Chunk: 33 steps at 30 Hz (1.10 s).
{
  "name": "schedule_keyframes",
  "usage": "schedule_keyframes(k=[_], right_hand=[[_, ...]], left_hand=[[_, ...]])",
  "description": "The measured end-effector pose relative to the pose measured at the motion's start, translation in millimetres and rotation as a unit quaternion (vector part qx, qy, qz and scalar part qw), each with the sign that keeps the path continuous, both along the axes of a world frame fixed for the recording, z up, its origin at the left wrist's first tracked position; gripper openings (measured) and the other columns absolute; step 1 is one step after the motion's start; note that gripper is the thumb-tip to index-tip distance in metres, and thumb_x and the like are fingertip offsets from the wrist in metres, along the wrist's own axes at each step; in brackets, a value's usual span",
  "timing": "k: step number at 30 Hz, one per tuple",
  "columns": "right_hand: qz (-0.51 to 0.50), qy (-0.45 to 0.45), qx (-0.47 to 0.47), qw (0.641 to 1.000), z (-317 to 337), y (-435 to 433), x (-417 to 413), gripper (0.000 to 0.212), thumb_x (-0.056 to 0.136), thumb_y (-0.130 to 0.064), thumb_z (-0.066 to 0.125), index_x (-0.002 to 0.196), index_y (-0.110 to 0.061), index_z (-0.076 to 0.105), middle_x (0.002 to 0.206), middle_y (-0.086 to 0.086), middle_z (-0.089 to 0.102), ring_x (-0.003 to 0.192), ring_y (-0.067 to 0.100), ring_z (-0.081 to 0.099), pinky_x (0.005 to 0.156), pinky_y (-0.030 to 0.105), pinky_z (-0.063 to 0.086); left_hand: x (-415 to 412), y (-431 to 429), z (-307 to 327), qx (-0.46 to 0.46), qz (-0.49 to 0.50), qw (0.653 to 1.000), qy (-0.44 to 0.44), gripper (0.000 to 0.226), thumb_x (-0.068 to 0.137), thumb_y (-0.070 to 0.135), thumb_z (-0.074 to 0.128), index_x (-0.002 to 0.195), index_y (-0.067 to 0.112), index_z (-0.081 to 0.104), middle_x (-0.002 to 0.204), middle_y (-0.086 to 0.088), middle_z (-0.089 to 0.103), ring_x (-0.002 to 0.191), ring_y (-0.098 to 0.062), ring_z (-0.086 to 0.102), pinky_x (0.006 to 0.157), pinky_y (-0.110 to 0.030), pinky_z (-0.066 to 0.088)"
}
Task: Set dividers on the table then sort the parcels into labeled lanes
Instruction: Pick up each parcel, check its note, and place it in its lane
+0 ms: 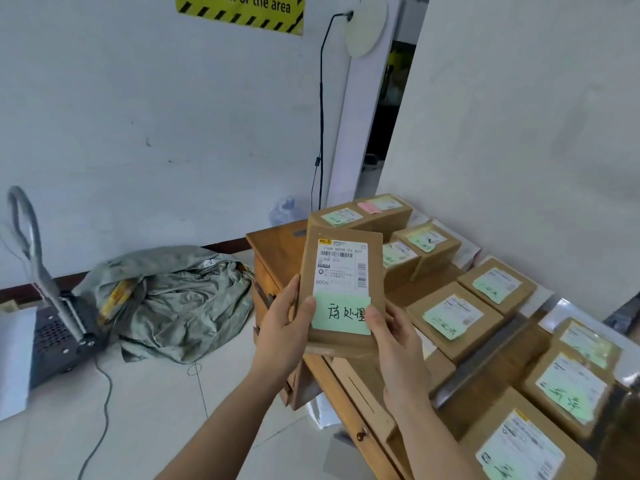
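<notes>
Both hands up, sharing one load. Left hand [287, 327] grips the brown parcel [341, 289] by its left edge, thumb on the front face, fingers curled behind. Right hand [394, 344] grips the right lower edge, thumb pressed on the corner of a green note [341, 315] stuck to the front. The note carries handwritten characters. Above it sits a white shipping label [341, 265] with barcodes.

The parcel is held in the air, label face toward the camera, top tilted away. It hangs over the left front part of the wooden bench [273, 244], not touching it.

On the bench:
- a rear stack [360, 213] of brown boxes against the wall, green notes on top, one pink
- further sorted parcels [453, 318] lying flat in rows to the right, each with a white label and green note
- a grey divider strip [485, 362] running diagonally between two rows, boxes close on either side

Bench front shows a drawer with a small knob [361, 435].

Floor left of the bench: a crumpled grey-green sack [173, 299], yellow packaging showing in its mouth. Further left, a black machine [59, 327] with a looped grey handle. A black cable [321, 116] runs up the white wall. A yellow hazard sign [242, 12] is cut off at the top.
</notes>
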State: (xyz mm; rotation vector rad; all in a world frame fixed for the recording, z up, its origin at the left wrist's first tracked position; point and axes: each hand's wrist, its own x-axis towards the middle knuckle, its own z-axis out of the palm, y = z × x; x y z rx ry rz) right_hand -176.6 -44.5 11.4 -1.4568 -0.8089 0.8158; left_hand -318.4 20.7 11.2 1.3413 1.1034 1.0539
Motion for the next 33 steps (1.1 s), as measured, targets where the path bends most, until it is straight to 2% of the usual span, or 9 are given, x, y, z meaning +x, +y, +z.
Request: schedule_keyframes(k=[5, 10, 14, 17, 21, 24, 27, 29, 33], right_hand=[[0.007, 0.001, -0.006, 1.0, -14, 65, 10, 0.026, 0.084, -0.043, 0.068, 0.109, -0.039, 0.062, 0.102, -0.008, 0.072, 0.1, 0.013, 0.067, 0.083, 0.037, 0.059], [0.031, -0.011, -0.015, 0.999, -17, 116, 12, 0.024, 0.087, -0.044, 0.066, 0.109, -0.039, 0.059, 0.104, -0.01, 0.07, 0.1, 0.009, 0.064, 0.08, 0.028, 0.055], [0.038, -0.012, -0.031, 0.999, -19, 152, 6, 0.022, 0.086, -0.043, 0.066, 0.107, -0.039, 0.058, 0.105, -0.008, 0.069, 0.1, 0.009, 0.063, 0.077, 0.025, 0.053], [0.029, -0.011, -0.037, 0.999, -23, 181, -5, 0.021, 0.087, -0.041, 0.066, 0.106, -0.038, 0.056, 0.103, -0.01, 0.067, 0.098, 0.008, 0.062, 0.07, 0.019, 0.049], [0.006, 0.005, -0.05, 0.999, -31, 221, -25, 0.027, 0.085, -0.042, 0.067, 0.109, -0.035, 0.056, 0.104, -0.007, 0.068, 0.098, 0.009, 0.062, 0.072, 0.023, 0.051], [-0.019, 0.022, -0.058, 0.998, -39, 249, -43, 0.028, 0.087, -0.038, 0.067, 0.111, -0.033, 0.056, 0.104, -0.005, 0.068, 0.098, 0.011, 0.062, 0.073, 0.026, 0.052], [-0.04, 0.034, -0.067, 0.996, -46, 273, -58, 0.026, 0.087, -0.037, 0.068, 0.11, -0.032, 0.057, 0.102, -0.006, 0.069, 0.097, 0.011, 0.063, 0.071, 0.026, 0.05], [-0.053, 0.037, -0.077, 0.995, -52, 286, -65, 0.031, 0.085, -0.038, 0.07, 0.113, -0.031, 0.058, 0.101, -0.007, 0.071, 0.096, 0.01, 0.065, 0.075, 0.03, 0.054], [-0.073, 0.04, -0.098, 0.992, -63, 310, -68, 0.038, 0.085, -0.039, 0.071, 0.119, -0.03, 0.056, 0.101, -0.008, 0.071, 0.096, 0.008, 0.066, 0.084, 0.038, 0.057]], left_hand=[[5, 53, 1, -0.007, 0.017, 1.0, -0.017, 0.035, 0.1, 0.017, 0.049, 0.113, 0.049, 0.052, 0.092, 0.028, 0.068, 0.084, 0.013, 0.063, 0.063, -0.007, 0.047], [3, 102, -6, -0.044, 0.035, 0.998, -0.012, 0.029, 0.096, 0.033, 0.053, 0.119, 0.05, 0.056, 0.107, 0.023, 0.069, 0.102, -0.001, 0.064, 0.089, -0.031, 0.053], [-4, 142, -14, -0.064, 0.038, 0.997, 0.002, 0.061, 0.083, 0.05, 0.053, 0.141, 0.038, 0.045, 0.131, 0.012, 0.06, 0.119, -0.01, 0.057, 0.102, -0.043, 0.047], [-13, 174, -20, -0.073, 0.031, 0.997, 0.009, 0.051, 0.093, 0.04, 0.053, 0.143, 0.035, 0.044, 0.133, 0.008, 0.059, 0.121, -0.013, 0.055, 0.103, -0.042, 0.046], [-30, 218, -26, -0.075, 0.003, 0.997, 0.031, 0.052, 0.088, 0.044, 0.051, 0.14, 0.038, 0.047, 0.123, 0.013, 0.064, 0.116, -0.01, 0.058, 0.1, -0.042, 0.048], [-46, 253, -28, -0.058, -0.03, 0.996, 0.055, 0.034, 0.097, 0.033, 0.049, 0.128, 0.045, 0.055, 0.106, 0.016, 0.069, 0.101, -0.008, 0.063, 0.09, -0.039, 0.051], [-60, 286, -32, -0.065, -0.061, 0.994, 0.062, 0.031, 0.1, 0.026, 0.047, 0.113, 0.052, 0.056, 0.098, 0.018, 0.071, 0.093, -0.003, 0.065, 0.087, -0.035, 0.05], [-66, 306, -34, -0.071, -0.087, 0.992, 0.065, 0.033, 0.1, 0.023, 0.046, 0.104, 0.053, 0.057, 0.095, 0.019, 0.071, 0.088, 0.0, 0.065, 0.084, -0.032, 0.05], [-67, 341, -40, -0.078, -0.129, 0.987, 0.064, 0.035, 0.1, 0.02, 0.045, 0.111, 0.05, 0.058, 0.098, 0.019, 0.072, 0.088, 0.003, 0.066, 0.077, -0.02, 0.05]])
